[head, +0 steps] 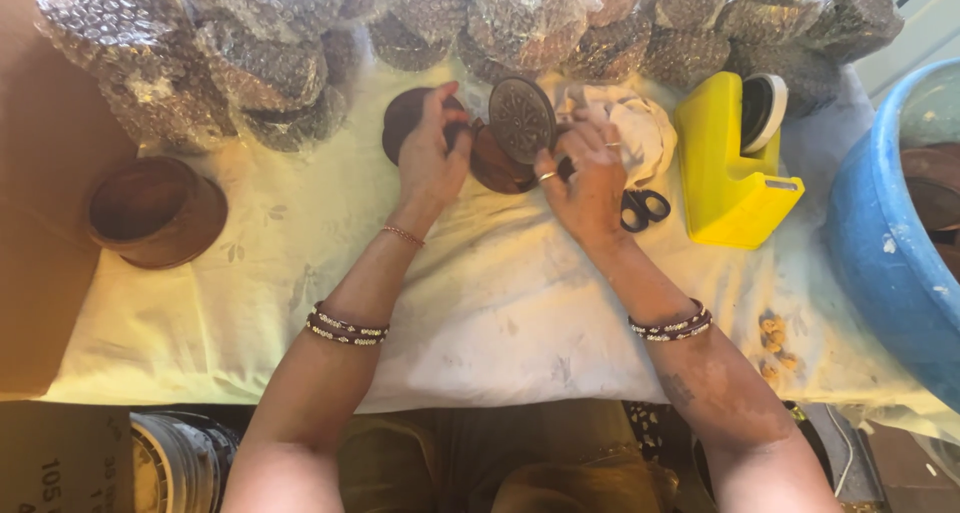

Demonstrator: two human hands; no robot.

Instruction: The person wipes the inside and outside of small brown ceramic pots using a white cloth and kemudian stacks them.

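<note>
My left hand (430, 155) rests on a dark brown round wooden piece (403, 116) lying on the white cloth (500, 303). My right hand (585, 178) holds a round carved wooden disc (520, 118) tilted upright on its edge, above another brown round piece (492, 168) between both hands. A crumpled white cloth (640, 133) lies just behind my right hand. Both wrists wear beaded bangles.
Many bubble-wrapped bundles (270, 63) are stacked along the far side. A brown wooden bowl (155, 211) stands at left, next to a cardboard box (35, 223). Black scissors (640, 209) and a yellow tape dispenser (730, 168) lie at right, and a blue tub (885, 243) sits beyond them.
</note>
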